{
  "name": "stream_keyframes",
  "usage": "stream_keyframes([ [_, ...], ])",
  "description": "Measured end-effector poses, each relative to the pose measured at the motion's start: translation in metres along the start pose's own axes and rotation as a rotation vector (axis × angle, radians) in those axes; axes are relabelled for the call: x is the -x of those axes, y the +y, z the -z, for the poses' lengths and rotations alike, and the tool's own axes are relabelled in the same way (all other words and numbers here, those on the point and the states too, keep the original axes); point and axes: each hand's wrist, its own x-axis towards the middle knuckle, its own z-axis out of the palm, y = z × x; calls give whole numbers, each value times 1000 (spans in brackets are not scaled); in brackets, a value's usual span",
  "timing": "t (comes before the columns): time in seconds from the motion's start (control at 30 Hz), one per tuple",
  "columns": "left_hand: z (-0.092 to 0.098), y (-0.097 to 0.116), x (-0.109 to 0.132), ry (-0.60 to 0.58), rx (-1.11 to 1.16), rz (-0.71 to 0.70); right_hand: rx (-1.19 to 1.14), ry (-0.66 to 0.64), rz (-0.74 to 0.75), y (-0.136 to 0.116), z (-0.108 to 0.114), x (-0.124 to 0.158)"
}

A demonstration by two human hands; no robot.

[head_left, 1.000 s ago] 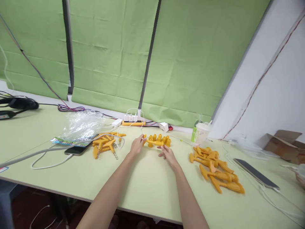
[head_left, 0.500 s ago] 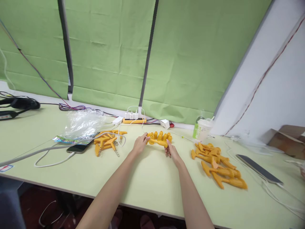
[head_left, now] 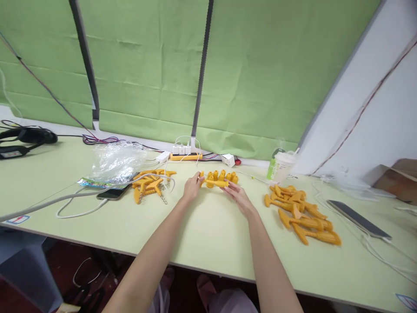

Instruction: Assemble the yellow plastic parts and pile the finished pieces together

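Observation:
Between my hands, above the table, is a yellow T-handled corkscrew (head_left: pixel 217 183) with a tubular sleeve over its shaft. My left hand (head_left: pixel 191 188) is closed on the crossbar end. The fingers of my right hand (head_left: pixel 240 198) hold the sleeve's tip at the other end. Just behind it, several yellow plastic sleeves (head_left: pixel 222 175) stand upright in a group, partly hidden. To the left lies a pile of yellow T-handles with metal spirals (head_left: pixel 148 184). On the right is a heap of sleeved yellow corkscrews (head_left: pixel 302 215).
A phone (head_left: pixel 112 194) with a white cable and a crumpled clear plastic bag (head_left: pixel 117 158) lie left. Behind are a power strip (head_left: pixel 186 156) and a white adapter (head_left: pixel 228 160). A drink cup (head_left: pixel 282 167) and another phone (head_left: pixel 358 218) sit right. Headphones (head_left: pixel 31 137) rest far left.
My right hand's fingers have shifted outward to the sleeve's tip and look straighter. My left hand stays at the crossbar. The camera view has tilted slightly.

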Motion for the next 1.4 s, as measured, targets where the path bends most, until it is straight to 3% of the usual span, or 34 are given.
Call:
stream_keyframes([
  [0.23, 1, 7, 0, -63, -6, -64, 339, 150, -169, 9, 2, -7],
  [0.4, 2, 3, -2, 0, 22, 5, 240, 81, -127, 5, -2, -2],
  [0.6, 7, 3, -4, 7, 65, 18, 270, 29, 142, 0, 6, -5],
  [0.87, 3, 4, -3, -54, 9, -31, 405, 238, -36, 11, 8, -15],
  [1.07, 4, -1, -8, -9, 37, 14, 277, 86, 130, 5, 11, -13],
  [1.3, 4, 5, -5, -68, 79, -33, 410, 248, 10, 4, 6, -14],
  [1.4, 4, 4, -5, -56, 75, -27, 346, 194, 62, 2, 6, -12],
])
